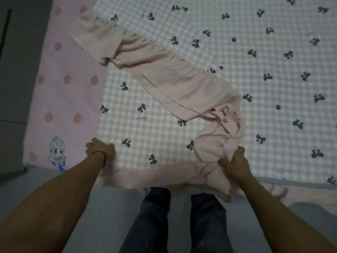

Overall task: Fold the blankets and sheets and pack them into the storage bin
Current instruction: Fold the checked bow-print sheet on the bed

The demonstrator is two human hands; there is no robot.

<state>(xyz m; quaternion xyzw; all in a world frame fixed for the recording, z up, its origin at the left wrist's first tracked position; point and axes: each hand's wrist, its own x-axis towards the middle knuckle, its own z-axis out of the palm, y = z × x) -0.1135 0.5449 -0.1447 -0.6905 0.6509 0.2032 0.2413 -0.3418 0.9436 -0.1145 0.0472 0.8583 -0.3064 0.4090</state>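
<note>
Two hands work the near edge of the bed: my left hand (100,149) curls round the corner of the checked sheet (255,92) with dark bows, and my right hand (235,162) clutches a bunch of its plain pink underside (175,79), which lies turned back in a diagonal band. Beneath lies a pink dotted sheet (67,88).

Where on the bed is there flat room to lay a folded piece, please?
Free: the checked sheet between the left hand and the plain pink strip; also right of the strip, toward the far right. Crowded: the bunched pink cloth at the right hand.
</note>
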